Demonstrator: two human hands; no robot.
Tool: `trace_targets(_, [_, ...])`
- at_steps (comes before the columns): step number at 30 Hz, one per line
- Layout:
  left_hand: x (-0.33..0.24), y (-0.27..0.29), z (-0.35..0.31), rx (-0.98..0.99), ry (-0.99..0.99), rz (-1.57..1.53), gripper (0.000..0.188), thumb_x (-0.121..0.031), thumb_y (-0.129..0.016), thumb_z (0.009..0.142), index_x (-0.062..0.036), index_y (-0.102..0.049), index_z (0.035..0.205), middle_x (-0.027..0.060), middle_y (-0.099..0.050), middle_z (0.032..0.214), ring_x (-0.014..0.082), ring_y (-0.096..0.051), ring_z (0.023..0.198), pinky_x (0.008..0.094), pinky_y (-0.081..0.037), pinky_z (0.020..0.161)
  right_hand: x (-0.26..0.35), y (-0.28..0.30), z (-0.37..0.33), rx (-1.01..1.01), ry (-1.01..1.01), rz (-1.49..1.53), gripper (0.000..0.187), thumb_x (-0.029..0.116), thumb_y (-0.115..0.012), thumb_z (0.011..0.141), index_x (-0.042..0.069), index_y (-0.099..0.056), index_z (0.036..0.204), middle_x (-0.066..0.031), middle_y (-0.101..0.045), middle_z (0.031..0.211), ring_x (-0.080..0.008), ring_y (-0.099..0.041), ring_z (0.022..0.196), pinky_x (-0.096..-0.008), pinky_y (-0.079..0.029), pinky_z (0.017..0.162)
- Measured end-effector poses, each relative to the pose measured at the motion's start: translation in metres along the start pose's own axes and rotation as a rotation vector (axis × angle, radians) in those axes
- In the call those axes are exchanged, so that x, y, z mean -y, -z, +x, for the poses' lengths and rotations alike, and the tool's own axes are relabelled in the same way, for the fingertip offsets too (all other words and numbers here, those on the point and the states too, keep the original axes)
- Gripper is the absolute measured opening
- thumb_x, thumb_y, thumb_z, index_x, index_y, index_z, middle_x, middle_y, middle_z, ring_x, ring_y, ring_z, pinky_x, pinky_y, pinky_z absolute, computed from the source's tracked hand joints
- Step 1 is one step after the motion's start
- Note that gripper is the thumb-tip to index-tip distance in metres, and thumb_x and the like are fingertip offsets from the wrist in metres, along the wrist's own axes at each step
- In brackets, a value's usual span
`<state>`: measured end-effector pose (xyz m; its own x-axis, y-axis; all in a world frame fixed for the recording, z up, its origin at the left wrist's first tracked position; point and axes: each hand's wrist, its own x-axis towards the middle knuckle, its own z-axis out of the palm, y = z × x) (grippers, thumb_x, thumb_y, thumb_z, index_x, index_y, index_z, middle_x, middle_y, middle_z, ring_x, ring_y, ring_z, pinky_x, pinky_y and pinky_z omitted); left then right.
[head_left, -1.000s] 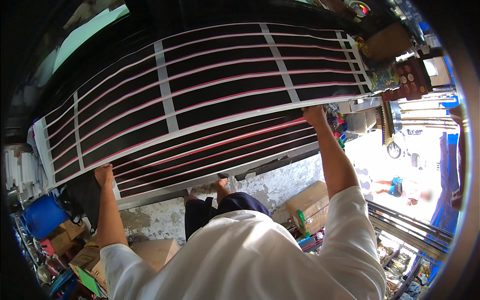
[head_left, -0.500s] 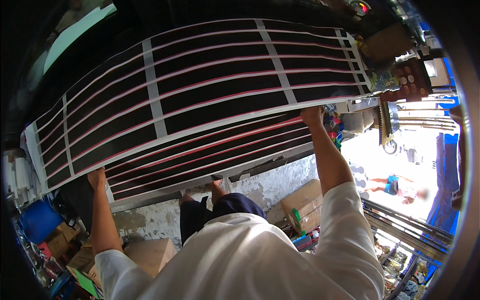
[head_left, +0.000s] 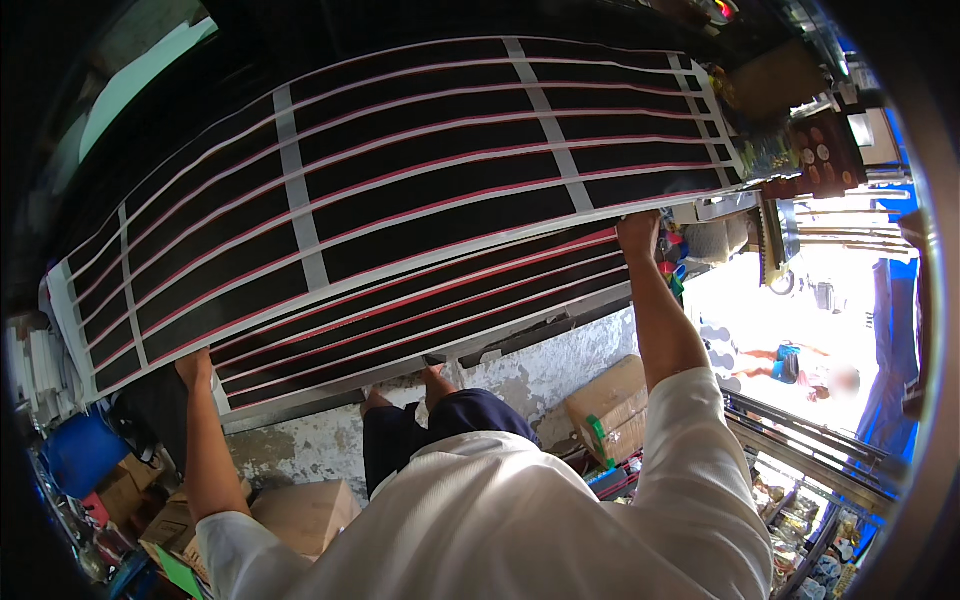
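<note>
A large black sheet (head_left: pixel 420 165) with white and red lines and pale cross bands spreads across the table in front of me. My left hand (head_left: pixel 195 368) holds its near edge at the left. Further right, my right hand (head_left: pixel 638 232) grips the same edge. The fingers of both hands are mostly hidden by the sheet. Below that edge, a second layer with the same striping (head_left: pixel 430 315) hangs or lies nearer to me; I cannot tell whether it is part of the same sheet.
Cardboard boxes (head_left: pixel 305 510) stand at lower left, near a blue container (head_left: pixel 88 455). Another taped box (head_left: pixel 612 408) sits on the right. The floor (head_left: pixel 510 380) is worn and patchy. Metal rails (head_left: pixel 810 455) run along the right, and a person (head_left: pixel 790 368) is outside in bright light.
Both hands keep hold of the sheet's near edge. My right hand sits slightly further right, and the view has shifted a little. The person outside has changed posture slightly.
</note>
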<state>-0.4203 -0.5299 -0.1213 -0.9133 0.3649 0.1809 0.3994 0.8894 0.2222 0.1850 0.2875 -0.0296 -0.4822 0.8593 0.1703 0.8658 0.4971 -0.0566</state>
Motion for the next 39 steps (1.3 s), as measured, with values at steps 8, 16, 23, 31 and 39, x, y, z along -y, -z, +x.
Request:
trace_targets(8, [-0.003,0.002,-0.003,-0.037,-0.092,0.057,0.016,-0.011,-0.084,0.087,-0.0009,-0.077,0.097,0.0131,-0.08,0.093,0.0302,-0.078,0.088,0.0438,-0.06,0.084,-0.01,-0.004,-0.031,-0.115,-0.106,0.237,0.031,0.017,-0.085,0.085,0.001,-0.076,0.11,-0.0241,-0.072,0.117,-0.0458,-0.068,0.112,-0.054,-0.057,0.096])
trace_targets(16, [-0.071,0.053,-0.017,0.08,0.0,0.279,0.027,-0.018,-0.077,0.089,-0.0063,-0.081,0.112,0.0199,-0.079,0.112,0.043,-0.075,0.105,0.0479,-0.059,0.09,-0.023,-0.031,-0.016,0.0,-0.118,0.097,0.033,0.026,-0.092,0.079,0.002,-0.079,0.097,-0.0225,-0.076,0.104,-0.0432,-0.073,0.101,-0.0514,-0.059,0.093])
trace_targets(23, [-0.114,0.113,-0.038,0.35,-0.127,0.408,0.048,-0.022,-0.088,0.084,-0.0189,-0.077,0.13,0.0121,-0.069,0.137,0.0398,-0.06,0.132,0.0542,-0.054,0.106,-0.057,-0.066,0.003,0.191,0.054,-0.279,0.05,0.053,-0.07,0.097,0.004,-0.079,0.097,-0.021,-0.077,0.103,-0.0417,-0.074,0.103,-0.0543,-0.058,0.092])
trace_targets(31, [-0.115,0.113,-0.043,0.297,-0.042,0.162,0.047,-0.014,-0.088,0.083,-0.0204,-0.079,0.129,0.0086,-0.067,0.138,0.037,-0.056,0.136,0.0554,-0.053,0.107,-0.086,-0.09,0.023,0.3,-0.241,0.018,0.046,0.044,-0.074,0.092,0.003,-0.081,0.11,-0.0253,-0.077,0.116,-0.0467,-0.073,0.113,-0.0544,-0.057,0.101])
trace_targets(39, [-0.097,0.098,-0.035,0.277,-0.028,0.131,0.039,-0.01,-0.088,0.081,-0.0187,-0.084,0.118,0.0083,-0.074,0.128,0.034,-0.06,0.13,0.046,-0.05,0.114,-0.087,-0.094,0.016,0.229,-0.274,0.003,0.04,0.03,-0.059,0.087,0.0,-0.08,0.105,-0.0304,-0.076,0.116,-0.0472,-0.073,0.115,-0.055,-0.057,0.102])
